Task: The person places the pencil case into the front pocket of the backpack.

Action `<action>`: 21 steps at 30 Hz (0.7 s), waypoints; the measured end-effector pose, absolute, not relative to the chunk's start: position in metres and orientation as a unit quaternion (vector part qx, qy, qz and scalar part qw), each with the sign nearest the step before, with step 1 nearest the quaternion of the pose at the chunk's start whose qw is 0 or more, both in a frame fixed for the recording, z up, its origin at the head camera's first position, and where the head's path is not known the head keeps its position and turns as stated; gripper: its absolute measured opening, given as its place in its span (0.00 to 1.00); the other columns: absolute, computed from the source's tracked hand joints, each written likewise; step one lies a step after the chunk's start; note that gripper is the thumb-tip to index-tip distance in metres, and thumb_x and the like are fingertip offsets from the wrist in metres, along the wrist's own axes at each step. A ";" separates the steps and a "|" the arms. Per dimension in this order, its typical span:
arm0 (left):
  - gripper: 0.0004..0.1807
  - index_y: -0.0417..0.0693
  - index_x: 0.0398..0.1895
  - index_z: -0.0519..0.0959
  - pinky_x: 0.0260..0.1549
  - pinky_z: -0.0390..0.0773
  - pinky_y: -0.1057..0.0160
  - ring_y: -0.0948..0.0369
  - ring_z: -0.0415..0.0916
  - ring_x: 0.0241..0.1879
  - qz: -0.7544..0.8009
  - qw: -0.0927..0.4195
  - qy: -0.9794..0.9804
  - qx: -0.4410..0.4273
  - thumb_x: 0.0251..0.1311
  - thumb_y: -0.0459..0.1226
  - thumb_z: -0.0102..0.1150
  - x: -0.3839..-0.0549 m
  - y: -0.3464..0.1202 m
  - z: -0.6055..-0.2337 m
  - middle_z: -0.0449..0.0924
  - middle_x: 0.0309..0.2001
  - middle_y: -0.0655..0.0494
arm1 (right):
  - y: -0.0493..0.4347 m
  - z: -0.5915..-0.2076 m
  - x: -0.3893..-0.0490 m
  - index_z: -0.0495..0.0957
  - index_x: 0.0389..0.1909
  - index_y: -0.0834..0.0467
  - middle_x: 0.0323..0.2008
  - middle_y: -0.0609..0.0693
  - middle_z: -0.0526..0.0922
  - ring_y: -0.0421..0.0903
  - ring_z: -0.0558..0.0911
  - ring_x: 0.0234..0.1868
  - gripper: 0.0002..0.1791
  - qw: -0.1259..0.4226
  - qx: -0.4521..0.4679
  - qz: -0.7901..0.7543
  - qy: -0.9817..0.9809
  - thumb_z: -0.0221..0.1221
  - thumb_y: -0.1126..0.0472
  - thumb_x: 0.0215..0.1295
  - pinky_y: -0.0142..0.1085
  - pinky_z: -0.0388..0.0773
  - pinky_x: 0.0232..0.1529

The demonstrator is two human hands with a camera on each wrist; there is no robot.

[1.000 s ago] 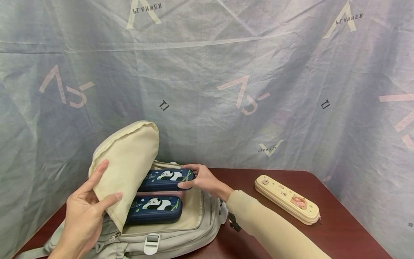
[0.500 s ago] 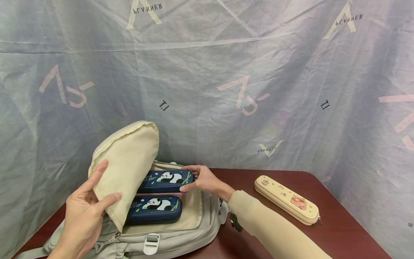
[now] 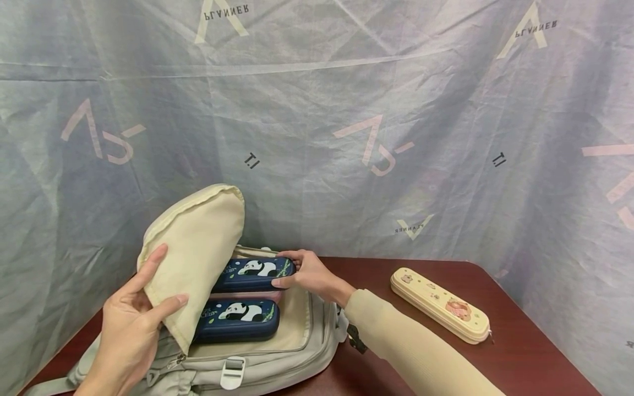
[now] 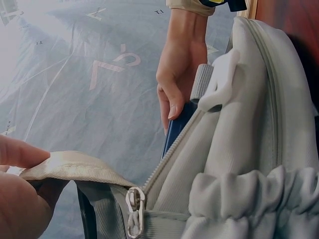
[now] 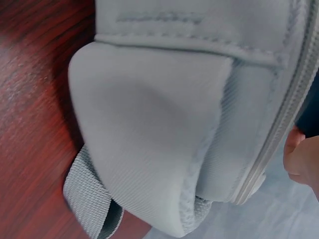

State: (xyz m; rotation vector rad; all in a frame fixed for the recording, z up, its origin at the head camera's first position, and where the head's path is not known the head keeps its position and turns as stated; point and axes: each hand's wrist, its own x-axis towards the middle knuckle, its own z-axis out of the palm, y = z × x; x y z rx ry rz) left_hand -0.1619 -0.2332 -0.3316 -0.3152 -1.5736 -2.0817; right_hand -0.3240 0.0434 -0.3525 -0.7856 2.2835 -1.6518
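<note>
A grey backpack (image 3: 277,374) lies on the table with its cream-lined flap (image 3: 198,247) folded up. My left hand (image 3: 131,319) pinches the flap's edge between thumb and fingers. Inside the opening, my right hand (image 3: 314,275) grips the right end of a dark blue panda pencil case (image 3: 260,268). Nearer to me lies a second blue panda pencil case (image 3: 242,319), its left end covered by the flap. A strip of something pink (image 3: 247,295) shows between the two. In the left wrist view, my right hand (image 4: 182,74) reaches past the zipper to the blue case (image 4: 177,127).
A cream pencil case (image 3: 441,305) with bear pictures lies on the dark red table (image 3: 525,352), right of my forearm. The zipper pull (image 4: 133,209) hangs at the flap's corner. A grey printed curtain (image 3: 317,137) hangs behind the table.
My right hand and the far blue pencil case dip very slightly, then lift and shift a little left. The left hand and flap stay almost still.
</note>
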 end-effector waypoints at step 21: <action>0.52 0.48 0.81 0.65 0.49 0.85 0.67 0.65 0.69 0.68 -0.769 0.250 -0.575 -0.130 0.54 0.05 0.56 -0.163 -0.232 -0.333 0.46 0.83 0.50 | 0.031 -0.350 -0.325 0.77 0.72 0.55 0.61 0.49 0.79 0.49 0.79 0.58 0.38 0.111 -0.251 -0.543 0.794 0.78 0.60 0.60 0.48 0.80 0.61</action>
